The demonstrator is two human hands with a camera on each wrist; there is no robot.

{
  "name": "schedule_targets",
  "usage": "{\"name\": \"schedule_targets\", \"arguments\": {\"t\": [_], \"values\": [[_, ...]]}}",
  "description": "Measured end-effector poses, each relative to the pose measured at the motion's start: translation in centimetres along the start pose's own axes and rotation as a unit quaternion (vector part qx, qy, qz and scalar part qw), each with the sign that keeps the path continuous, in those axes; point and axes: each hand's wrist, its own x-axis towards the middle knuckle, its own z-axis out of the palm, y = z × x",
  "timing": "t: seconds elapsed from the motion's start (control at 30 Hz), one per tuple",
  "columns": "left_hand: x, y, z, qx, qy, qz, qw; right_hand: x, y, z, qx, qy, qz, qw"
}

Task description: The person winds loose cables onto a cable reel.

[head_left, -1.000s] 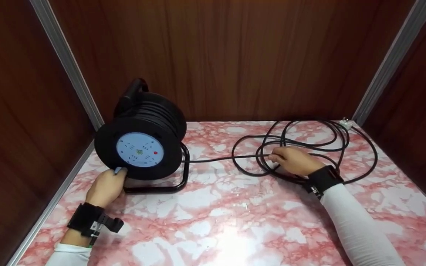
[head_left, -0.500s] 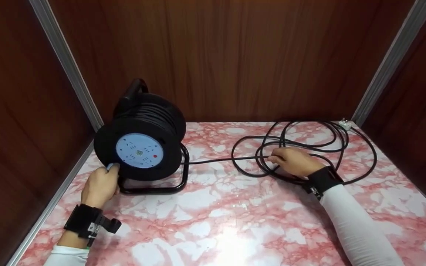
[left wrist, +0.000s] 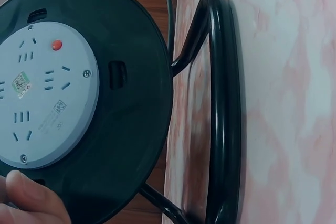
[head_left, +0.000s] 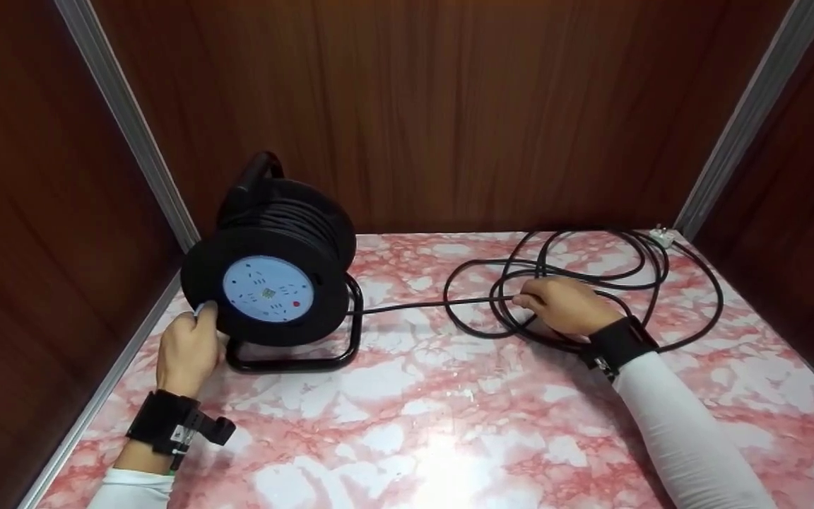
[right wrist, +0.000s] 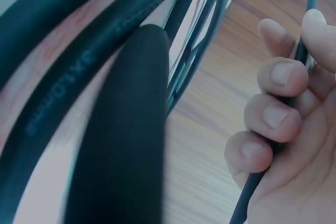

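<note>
A black cable reel (head_left: 202,279) with a pale blue socket face (left wrist: 47,114) stands at the left on its tubular frame (head_left: 308,365). My left hand (head_left: 186,353) is at the lower left rim of the disc, fingers curled round a small blue knob (head_left: 199,309) that mostly hides behind them. From the reel a black cable (head_left: 407,307) runs right, nearly straight, to my right hand (head_left: 566,305). Curled fingers (right wrist: 275,116) hold that cable against the palm in the right wrist view. Loose cable loops (head_left: 463,263) lie under and around this hand.
A white plug (head_left: 661,237) lies at the back right corner of the red-and-white marbled table (head_left: 379,424). Dark wood panels (head_left: 435,113) enclose the back and sides. The reel's carry handle (head_left: 255,173) points up.
My left hand has moved left and slightly up along the rim, and the disc has turned clockwise with it. My right hand has stayed in place on the cable.
</note>
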Motion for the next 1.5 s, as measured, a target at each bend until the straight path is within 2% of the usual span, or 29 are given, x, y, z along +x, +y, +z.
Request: {"name": "schedule_targets", "arguments": {"t": [0.1,0.3,0.4,0.77,0.87,1.0,1.17,1.33,1.5], "values": [[0.1,0.2,0.1,-0.020,0.005,-0.004,0.9998,-0.2,0.0,0.0,-0.004,0.004,-0.012,1.000],[0.2,1.0,-0.4,-0.081,0.011,-0.015,0.9965,-0.4,0.2,0.0,-0.023,0.005,-0.011,1.000],[0.1,1.3,-0.8,-0.108,0.010,-0.019,0.9940,-0.1,0.1,0.1,-0.026,0.004,-0.026,0.999],[0.2,2.0,-1.6,-0.149,0.022,-0.015,0.9884,0.4,-0.8,-0.4,-0.044,0.031,-0.050,0.997],[0.1,2.3,-1.8,-0.180,0.024,-0.023,0.9831,0.4,-0.8,-0.4,-0.056,0.037,-0.049,0.997],[0.1,3.3,-1.9,-0.222,0.034,-0.019,0.9744,0.2,-0.8,-0.6,-0.063,0.050,-0.031,0.996],[0.5,5.0,-1.7,-0.248,0.045,-0.002,0.9678,-0.1,-0.5,-1.0,-0.058,0.068,-0.020,0.996],[0.6,6.4,-1.5,-0.251,0.050,0.003,0.9668,-0.2,-0.4,-1.2,-0.054,0.076,-0.016,0.996],[0.6,7.6,-1.4,-0.245,0.052,0.012,0.9681,-0.2,-0.4,-1.4,-0.042,0.066,-0.008,0.997]]}}
